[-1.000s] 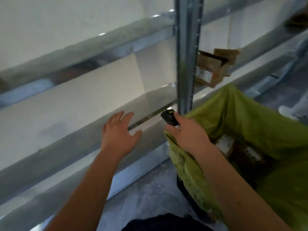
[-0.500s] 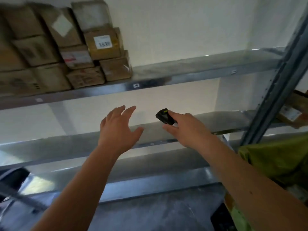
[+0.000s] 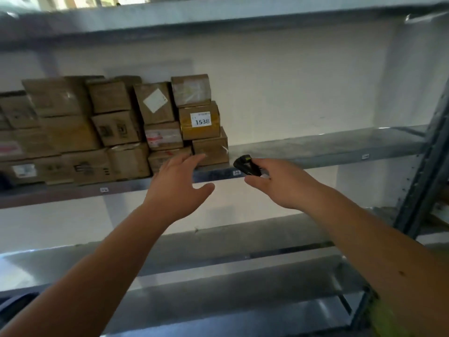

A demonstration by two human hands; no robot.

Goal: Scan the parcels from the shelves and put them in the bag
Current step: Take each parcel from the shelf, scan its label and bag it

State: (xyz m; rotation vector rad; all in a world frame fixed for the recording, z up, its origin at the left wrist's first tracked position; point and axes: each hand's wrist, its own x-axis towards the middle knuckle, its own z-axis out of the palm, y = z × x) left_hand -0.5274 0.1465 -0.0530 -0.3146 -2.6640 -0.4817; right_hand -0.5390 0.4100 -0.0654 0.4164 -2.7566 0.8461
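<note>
Several brown cardboard parcels (image 3: 116, 127) are stacked on the left half of a metal shelf (image 3: 328, 147). A yellowish parcel labelled 1538 (image 3: 199, 120) sits near the stack's right end, above a plain brown box (image 3: 211, 148). My left hand (image 3: 178, 188) reaches up with straight, spread fingers, its tips just in front of the lowest right parcels, holding nothing. My right hand (image 3: 279, 183) grips a small black scanner (image 3: 244, 164), which points at the stack's right end. A sliver of the green bag (image 3: 386, 317) shows at the bottom right.
The right half of the parcel shelf is bare metal. Another shelf (image 3: 218, 13) runs above and two lower shelves (image 3: 218, 254) below. A grey upright post (image 3: 427, 171) stands at the right edge. A white wall backs the rack.
The view has swung up and left from the green bag to the parcel shelf. Both hands have risen toward the right end of the parcel stack, the scanner still in my right hand.
</note>
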